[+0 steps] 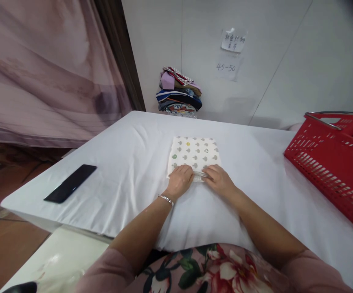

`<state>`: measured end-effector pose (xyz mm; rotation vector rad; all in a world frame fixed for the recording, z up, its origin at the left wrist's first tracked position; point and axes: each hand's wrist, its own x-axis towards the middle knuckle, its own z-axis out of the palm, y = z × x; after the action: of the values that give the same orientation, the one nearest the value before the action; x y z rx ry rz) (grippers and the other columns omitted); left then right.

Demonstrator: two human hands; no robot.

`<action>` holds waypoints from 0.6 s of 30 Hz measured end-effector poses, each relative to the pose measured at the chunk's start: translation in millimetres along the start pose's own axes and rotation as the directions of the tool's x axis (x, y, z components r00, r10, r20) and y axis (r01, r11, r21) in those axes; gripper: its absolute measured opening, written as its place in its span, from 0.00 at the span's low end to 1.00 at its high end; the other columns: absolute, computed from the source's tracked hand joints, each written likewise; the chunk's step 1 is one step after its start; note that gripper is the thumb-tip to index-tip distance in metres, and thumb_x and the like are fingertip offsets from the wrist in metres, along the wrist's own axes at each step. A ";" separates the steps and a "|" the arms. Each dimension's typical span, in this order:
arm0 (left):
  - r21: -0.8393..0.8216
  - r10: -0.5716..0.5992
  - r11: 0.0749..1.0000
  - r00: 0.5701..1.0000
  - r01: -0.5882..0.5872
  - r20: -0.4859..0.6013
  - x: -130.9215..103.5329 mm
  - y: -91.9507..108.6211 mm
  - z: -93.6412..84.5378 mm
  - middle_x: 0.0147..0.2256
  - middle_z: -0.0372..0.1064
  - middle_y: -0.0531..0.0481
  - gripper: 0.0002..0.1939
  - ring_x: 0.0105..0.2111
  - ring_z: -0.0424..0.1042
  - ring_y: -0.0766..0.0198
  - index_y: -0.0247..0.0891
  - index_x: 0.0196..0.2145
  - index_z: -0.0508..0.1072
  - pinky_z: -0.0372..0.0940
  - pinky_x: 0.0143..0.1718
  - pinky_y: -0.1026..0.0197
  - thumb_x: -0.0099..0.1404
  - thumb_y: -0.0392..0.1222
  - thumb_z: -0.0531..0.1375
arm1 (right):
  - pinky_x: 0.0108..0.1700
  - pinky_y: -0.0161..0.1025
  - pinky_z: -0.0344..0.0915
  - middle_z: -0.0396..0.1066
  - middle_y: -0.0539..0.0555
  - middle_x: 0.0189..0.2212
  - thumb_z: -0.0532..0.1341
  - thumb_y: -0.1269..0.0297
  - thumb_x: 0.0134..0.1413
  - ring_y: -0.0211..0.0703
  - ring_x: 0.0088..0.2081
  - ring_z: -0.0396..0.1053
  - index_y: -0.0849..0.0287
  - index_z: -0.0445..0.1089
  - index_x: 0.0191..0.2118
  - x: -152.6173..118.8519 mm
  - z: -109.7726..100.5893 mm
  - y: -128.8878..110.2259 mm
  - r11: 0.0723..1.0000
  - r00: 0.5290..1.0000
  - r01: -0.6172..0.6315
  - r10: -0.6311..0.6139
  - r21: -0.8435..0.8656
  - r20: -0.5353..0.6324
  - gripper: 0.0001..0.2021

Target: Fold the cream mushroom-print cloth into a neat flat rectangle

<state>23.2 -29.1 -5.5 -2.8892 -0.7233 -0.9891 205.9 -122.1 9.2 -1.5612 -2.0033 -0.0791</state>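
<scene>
A folded white cloth [196, 154] with rows of small grey prints and a few coloured ones lies flat on the white-covered table [127, 162]. My left hand [180, 179], with a silver bracelet at the wrist, is closed on the cloth's near left edge. On the near right edge my right hand [219, 179] grips the same cloth, fingers curled over it. Between the hands the near edge shows several layers bunched together. My fingertips are partly hidden, and what kind of cloth article it is does not show.
A black flat object [71, 183] lies at the table's left. On the right stands a red plastic basket [332, 162] with a metal handle. Beyond the far edge is a stack of folded fabrics [180, 91] against the wall. A pink curtain [48, 69] hangs at the left.
</scene>
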 end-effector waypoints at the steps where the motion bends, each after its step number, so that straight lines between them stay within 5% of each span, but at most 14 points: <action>1: -0.002 -0.004 1.000 1.000 0.004 0.011 0.1 0.1 -0.6 0.32 0.67 0.47 0.07 0.36 0.67 0.60 0.38 0.31 0.66 0.60 0.37 0.57 0.66 0.36 0.50 | 0.40 0.45 0.64 0.69 0.56 0.37 0.57 0.64 0.57 0.47 0.38 0.64 0.57 0.69 0.44 0.1 0.7 0.1 1.000 1.000 -0.006 0.006 -0.013 -0.001 0.10; 9: 0.036 -0.052 0.998 0.997 0.050 0.050 0.5 0.3 -7.3 0.36 0.67 0.47 0.09 0.38 0.65 0.57 0.40 0.39 0.66 0.60 0.40 0.54 0.61 0.31 0.52 | 0.40 0.45 0.63 0.69 0.58 0.38 0.51 0.67 0.61 0.48 0.39 0.64 0.57 0.69 0.44 -2.3 2.5 2.9 0.997 0.994 -0.010 0.001 -0.082 -0.107 0.12; 18: -0.065 -0.004 0.998 0.995 0.011 0.104 -1.7 -6.7 -12.1 0.34 0.66 0.48 0.07 0.37 0.64 0.59 0.39 0.35 0.67 0.60 0.39 0.55 0.61 0.31 0.52 | 0.39 0.44 0.60 0.68 0.56 0.34 0.52 0.69 0.59 0.46 0.36 0.62 0.57 0.70 0.43 -2.4 -3.4 3.0 0.997 0.998 0.035 -0.031 -0.063 0.058 0.11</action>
<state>12.1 -25.6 2.2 -3.0161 -0.7212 -0.8847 210.3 -124.5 9.9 -1.5864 -2.0902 -0.1143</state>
